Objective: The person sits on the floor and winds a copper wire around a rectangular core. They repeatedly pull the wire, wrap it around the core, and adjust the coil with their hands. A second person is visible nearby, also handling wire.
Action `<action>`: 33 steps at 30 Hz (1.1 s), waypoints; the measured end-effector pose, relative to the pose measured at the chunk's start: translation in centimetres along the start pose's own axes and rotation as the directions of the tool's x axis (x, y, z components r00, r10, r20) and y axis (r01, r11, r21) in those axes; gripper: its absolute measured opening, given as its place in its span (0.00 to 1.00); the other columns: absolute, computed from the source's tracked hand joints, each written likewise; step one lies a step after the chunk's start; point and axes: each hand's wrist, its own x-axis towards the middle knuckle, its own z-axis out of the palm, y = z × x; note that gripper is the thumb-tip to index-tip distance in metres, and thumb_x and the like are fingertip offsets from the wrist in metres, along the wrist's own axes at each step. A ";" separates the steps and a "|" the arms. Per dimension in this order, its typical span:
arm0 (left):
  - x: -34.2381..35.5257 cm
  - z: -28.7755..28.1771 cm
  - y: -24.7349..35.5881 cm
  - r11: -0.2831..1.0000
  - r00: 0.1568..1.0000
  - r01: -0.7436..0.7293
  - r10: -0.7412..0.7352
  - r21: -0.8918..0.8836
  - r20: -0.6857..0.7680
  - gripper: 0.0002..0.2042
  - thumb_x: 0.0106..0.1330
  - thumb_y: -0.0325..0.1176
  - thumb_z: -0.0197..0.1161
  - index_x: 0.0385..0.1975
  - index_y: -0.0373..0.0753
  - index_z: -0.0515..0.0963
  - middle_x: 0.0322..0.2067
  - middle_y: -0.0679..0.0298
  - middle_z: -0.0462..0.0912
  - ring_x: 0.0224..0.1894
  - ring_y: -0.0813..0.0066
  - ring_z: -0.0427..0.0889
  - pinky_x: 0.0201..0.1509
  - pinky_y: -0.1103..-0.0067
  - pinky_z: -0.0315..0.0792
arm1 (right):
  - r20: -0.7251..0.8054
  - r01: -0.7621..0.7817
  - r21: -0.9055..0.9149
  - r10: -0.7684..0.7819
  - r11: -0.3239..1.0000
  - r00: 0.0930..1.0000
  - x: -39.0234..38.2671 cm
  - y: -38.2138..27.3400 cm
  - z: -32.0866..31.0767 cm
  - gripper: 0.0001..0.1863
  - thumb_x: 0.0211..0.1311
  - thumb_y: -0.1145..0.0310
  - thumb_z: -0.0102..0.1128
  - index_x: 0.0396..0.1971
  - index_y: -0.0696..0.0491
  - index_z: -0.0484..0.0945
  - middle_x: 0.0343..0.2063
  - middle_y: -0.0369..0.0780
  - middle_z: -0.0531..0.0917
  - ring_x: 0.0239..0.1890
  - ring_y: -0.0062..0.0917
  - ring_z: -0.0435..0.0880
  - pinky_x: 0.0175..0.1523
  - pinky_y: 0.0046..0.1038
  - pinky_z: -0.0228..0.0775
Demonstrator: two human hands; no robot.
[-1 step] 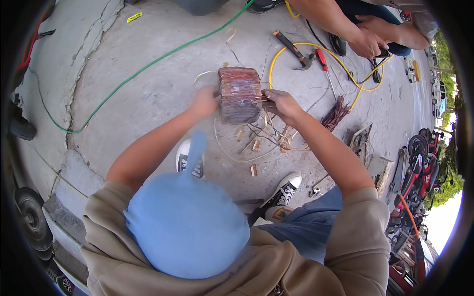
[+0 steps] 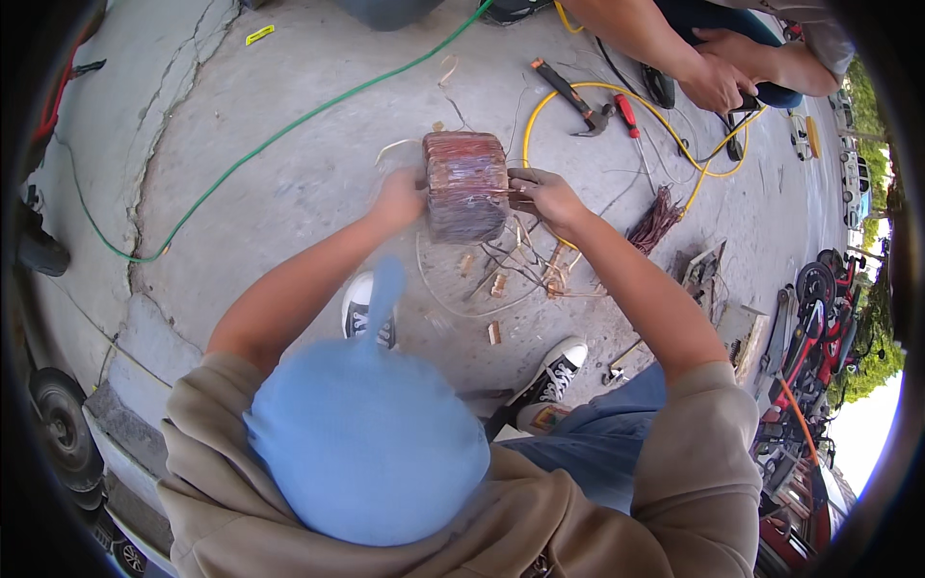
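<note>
A blocky coil point(image 2: 465, 178), wound with reddish-brown wire and shiny on its surface, is held up between my two hands above the concrete. My left hand point(image 2: 397, 199) is closed against its left side, fingertips hidden behind it. At the right side my right hand point(image 2: 549, 200) grips the coil's edge near some protruding wires, the fingers darkened with dirt. Loose wires point(image 2: 515, 265) and small copper-coloured scraps point(image 2: 498, 285) lie on the ground just below the coil.
Beyond my right hand lie a claw hammer point(image 2: 573, 98), a red-handled screwdriver point(image 2: 628, 118), a yellow cable point(image 2: 533, 130) and a bundle of dark red wire point(image 2: 657, 220). A green cable point(image 2: 289, 123) crosses the left. Another person's hands point(image 2: 718, 85) are at upper right.
</note>
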 end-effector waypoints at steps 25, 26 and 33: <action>0.2 -3.7 6.0 0.965 0.962 0.146 -0.190 0.219 0.198 0.14 0.70 0.36 0.57 0.40 0.30 0.83 0.33 0.62 0.86 0.36 0.80 0.80 0.44 0.79 0.73 | -0.373 0.356 0.596 -0.144 0.720 0.917 0.8 4.1 -2.6 0.10 0.62 0.75 0.62 0.43 0.59 0.78 0.33 0.38 0.84 0.37 0.22 0.83 0.44 0.25 0.78; -0.1 -4.5 6.5 0.964 0.966 0.140 -0.183 0.228 0.181 0.14 0.71 0.37 0.56 0.41 0.31 0.83 0.34 0.61 0.86 0.36 0.79 0.80 0.44 0.78 0.73 | -0.417 0.401 0.565 -0.170 0.721 0.893 -0.4 3.1 -3.2 0.10 0.62 0.75 0.62 0.43 0.59 0.78 0.33 0.38 0.84 0.36 0.21 0.83 0.44 0.25 0.78; -0.1 -3.7 2.6 0.804 0.854 0.442 -0.240 -0.399 0.461 0.16 0.71 0.31 0.50 0.53 0.27 0.75 0.50 0.56 0.80 0.51 0.70 0.78 0.59 0.74 0.69 | -0.372 0.308 0.608 -0.080 0.731 0.925 -2.9 0.7 -4.2 0.12 0.65 0.71 0.58 0.46 0.59 0.77 0.36 0.38 0.76 0.35 0.23 0.75 0.41 0.24 0.74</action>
